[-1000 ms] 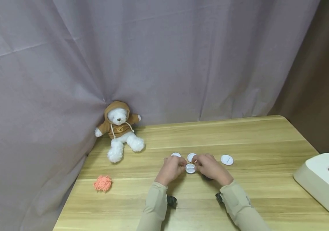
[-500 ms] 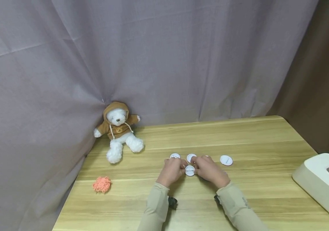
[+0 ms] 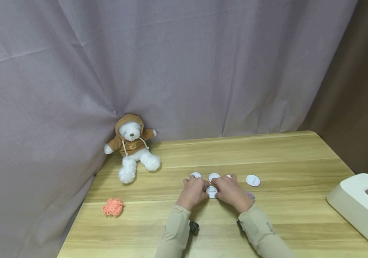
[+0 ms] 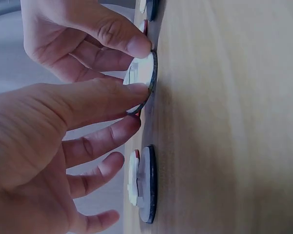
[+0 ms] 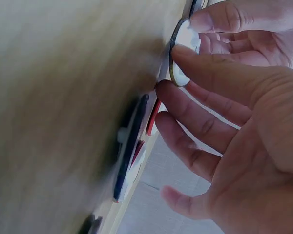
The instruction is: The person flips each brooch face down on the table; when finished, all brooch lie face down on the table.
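A round pin-back badge (image 3: pixel 211 192) is held between both hands in the head view, its white back facing up. My left hand (image 3: pixel 191 191) pinches its left edge between thumb and fingers. From the other side, my right hand (image 3: pixel 231 191) pinches the right edge. In the left wrist view the badge (image 4: pixel 140 73) is tilted close over the table, with both thumbs on its white back. The right wrist view shows its dark rim, with the lower fingers of my right hand (image 5: pixel 244 122) spread apart.
More white-backed badges lie just beyond the hands, including a left one (image 3: pixel 195 175), a middle one (image 3: pixel 214 176) and a right one (image 3: pixel 253 180). A purplish round thing (image 3: pixel 250 195) shows beside the right wrist. Around them are a teddy bear (image 3: pixel 133 145), coral yarn (image 3: pixel 113 207) and a cream box (image 3: pixel 361 204).
The held badge has come slightly nearer the body, and its back has turned more upward. The right hand has shifted slightly left, and the purplish round thing now shows beside its wrist.
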Demonstrator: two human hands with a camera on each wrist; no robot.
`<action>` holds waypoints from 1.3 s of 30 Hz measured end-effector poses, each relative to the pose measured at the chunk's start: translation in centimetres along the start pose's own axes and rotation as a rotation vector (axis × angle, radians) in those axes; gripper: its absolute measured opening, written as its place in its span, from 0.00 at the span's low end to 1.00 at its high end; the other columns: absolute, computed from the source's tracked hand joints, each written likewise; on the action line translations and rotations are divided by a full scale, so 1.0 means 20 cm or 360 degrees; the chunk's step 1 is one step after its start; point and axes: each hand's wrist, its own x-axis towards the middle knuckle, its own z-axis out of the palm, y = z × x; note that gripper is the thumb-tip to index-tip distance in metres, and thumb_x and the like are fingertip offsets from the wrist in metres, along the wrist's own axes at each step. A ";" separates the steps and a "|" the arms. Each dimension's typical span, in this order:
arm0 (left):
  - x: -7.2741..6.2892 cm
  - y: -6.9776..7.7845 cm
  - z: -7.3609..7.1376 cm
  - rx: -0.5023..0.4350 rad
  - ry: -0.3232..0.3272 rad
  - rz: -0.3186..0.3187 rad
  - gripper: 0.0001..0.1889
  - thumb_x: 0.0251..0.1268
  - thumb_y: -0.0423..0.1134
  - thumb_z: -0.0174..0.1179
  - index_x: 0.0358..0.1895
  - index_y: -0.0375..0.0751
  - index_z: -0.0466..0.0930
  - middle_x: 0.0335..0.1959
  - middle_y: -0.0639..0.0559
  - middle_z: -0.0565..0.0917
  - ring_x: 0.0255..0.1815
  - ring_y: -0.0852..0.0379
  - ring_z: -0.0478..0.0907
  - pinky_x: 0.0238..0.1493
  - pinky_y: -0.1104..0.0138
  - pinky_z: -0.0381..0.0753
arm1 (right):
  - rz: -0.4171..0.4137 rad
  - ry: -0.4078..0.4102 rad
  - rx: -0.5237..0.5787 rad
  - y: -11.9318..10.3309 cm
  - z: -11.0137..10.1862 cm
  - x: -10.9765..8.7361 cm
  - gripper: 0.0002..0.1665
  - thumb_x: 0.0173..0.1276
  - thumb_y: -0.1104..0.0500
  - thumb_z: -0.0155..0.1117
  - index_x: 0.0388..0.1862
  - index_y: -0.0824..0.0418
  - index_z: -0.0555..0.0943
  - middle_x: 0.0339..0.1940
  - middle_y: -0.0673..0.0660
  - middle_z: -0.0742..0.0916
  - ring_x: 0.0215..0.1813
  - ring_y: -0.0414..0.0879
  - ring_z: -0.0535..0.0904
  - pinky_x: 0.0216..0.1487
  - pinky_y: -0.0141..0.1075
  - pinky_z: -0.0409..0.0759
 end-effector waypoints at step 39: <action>0.04 0.05 0.01 -0.0446 0.0047 -0.0073 0.10 0.59 0.36 0.67 0.44 0.44 0.88 0.41 0.56 0.89 0.46 0.52 0.77 0.52 0.47 0.65 | 0.0051 0.0101 0.0287 0.13 -0.06 -0.10 0.09 0.63 0.66 0.70 0.43 0.61 0.87 0.32 0.47 0.86 0.38 0.45 0.80 0.47 0.55 0.71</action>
